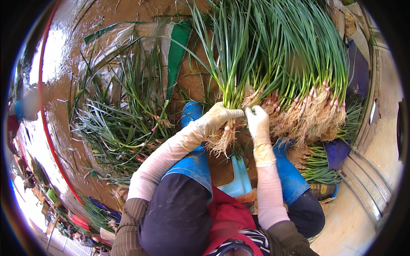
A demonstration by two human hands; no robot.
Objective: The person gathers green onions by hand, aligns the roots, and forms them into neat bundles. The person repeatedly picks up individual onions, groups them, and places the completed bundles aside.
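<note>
My left hand (219, 116), in a pale, soiled rubber glove, grips a bunch of young garlic plants (231, 91) low on the stems. Its leaves point away from me; small pale bulbs and tangled roots (223, 138) hang below the fist. Just to the right, my gloved right hand (258, 121) has thumb and forefinger pinched at a green garlic leaf (267, 92), close to the left thumb. The fingertips partly hide the leaf's end. Beside that hand lies a large pile of garlic plants (307, 64), with pinkish bulbs and long tan roots (315, 112) toward me.
Loose leaves and discarded stalks (118, 137) are heaped at left, near a clear plastic sheet with a green border (179, 51). Blue boots (189, 164) flank a light-blue plastic object (238, 179). A red hose or cord (48, 131) crosses the wet floor. More bundled greens (320, 163) lie at right.
</note>
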